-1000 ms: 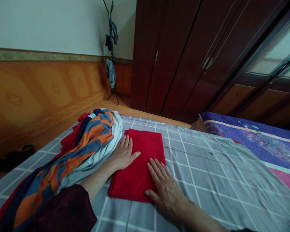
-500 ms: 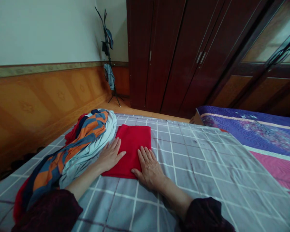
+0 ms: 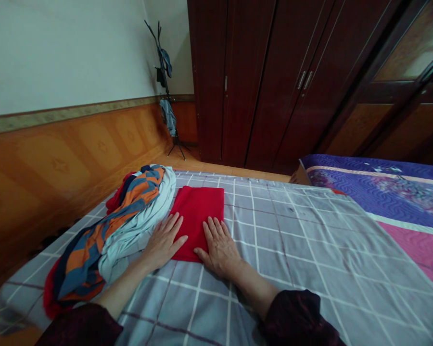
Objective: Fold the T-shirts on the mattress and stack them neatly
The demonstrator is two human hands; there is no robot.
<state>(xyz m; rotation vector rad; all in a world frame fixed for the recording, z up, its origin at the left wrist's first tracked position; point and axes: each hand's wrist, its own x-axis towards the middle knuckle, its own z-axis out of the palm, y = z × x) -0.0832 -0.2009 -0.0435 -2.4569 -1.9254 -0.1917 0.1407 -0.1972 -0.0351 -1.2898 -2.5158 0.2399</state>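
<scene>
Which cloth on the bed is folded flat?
The red cloth, a neat rectangle with the left hand and right hand pressing on its edges; the orange-and-blue cloth beside it lies bunched up.

Head view, close above left hand [image 3: 164, 242] and right hand [image 3: 219, 250], facing forward and down across bed [image 3: 303, 274]; wardrobe [image 3: 260, 81] upper right, seemingly wide-angle.

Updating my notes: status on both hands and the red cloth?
Left hand, right hand: open, flat on folded red cloth. Clothes pile beside left hand.
</scene>
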